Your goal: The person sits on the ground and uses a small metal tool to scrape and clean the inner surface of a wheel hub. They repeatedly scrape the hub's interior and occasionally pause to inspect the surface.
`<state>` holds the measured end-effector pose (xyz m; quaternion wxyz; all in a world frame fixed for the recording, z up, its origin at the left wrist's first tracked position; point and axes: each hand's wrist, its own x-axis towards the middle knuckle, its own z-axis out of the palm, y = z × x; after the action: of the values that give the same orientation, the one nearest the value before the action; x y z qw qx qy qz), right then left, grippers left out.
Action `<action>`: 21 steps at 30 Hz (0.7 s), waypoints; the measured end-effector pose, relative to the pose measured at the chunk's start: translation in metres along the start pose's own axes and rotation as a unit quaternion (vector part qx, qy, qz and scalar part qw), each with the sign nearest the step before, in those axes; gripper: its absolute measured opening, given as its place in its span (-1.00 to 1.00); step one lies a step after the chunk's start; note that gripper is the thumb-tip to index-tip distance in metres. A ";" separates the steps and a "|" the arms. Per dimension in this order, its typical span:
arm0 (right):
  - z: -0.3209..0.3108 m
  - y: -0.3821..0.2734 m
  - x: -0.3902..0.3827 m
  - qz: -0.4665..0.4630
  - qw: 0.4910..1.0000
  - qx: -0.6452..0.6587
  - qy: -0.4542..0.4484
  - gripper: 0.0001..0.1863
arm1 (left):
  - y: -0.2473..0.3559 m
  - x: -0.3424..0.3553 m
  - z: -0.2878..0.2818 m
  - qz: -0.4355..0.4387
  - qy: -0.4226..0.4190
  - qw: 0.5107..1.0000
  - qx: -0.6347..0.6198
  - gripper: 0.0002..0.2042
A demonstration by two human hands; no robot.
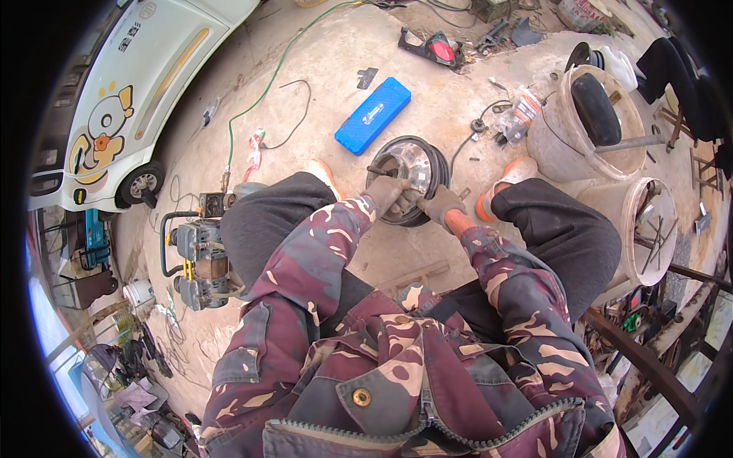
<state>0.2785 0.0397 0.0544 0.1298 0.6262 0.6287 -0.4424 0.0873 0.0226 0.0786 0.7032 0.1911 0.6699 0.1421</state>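
My gloved left hand [387, 192] is closed around a thin tool on the wheel rim [408, 177] lying between my feet; my right hand [440, 204] grips its near edge, fingers curled.

Shiny metal wheel rim [416, 169]; glossy blue plastic case [372, 115].

The wheel rim [408, 177] lies flat on the concrete floor [336, 69], between the person's two feet. It is round, with a dark outer edge and a shiny silver middle. A thin dark rod [379, 171] rests across its left side. Its near part is hidden under gloved hands.
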 end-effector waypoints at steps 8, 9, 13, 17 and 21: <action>0.000 -0.001 0.001 0.007 1.000 -0.010 -0.003 -0.18 | 0.004 -0.016 -0.003 0.107 0.031 0.991 0.069 -0.65; 0.000 -0.001 0.001 0.009 1.000 -0.010 -0.002 -0.18 | 0.003 -0.015 -0.003 0.124 0.044 0.988 0.087 -0.65; -0.001 -0.002 0.000 0.007 1.000 -0.002 0.001 -0.19 | -0.004 -0.011 0.000 0.143 0.041 0.976 0.161 -0.68; -0.002 -0.002 -0.001 0.004 1.000 0.000 0.000 -0.20 | -0.007 -0.006 0.001 0.135 0.020 0.976 0.168 -0.67; -0.001 0.000 0.001 0.001 1.000 0.004 -0.001 -0.20 | -0.008 -0.007 0.001 0.229 0.085 0.924 0.294 -0.69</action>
<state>0.2786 0.0408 0.0545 0.1285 0.6268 0.6265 -0.4451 0.0877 0.0124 0.0812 0.5042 0.5245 0.6770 0.1113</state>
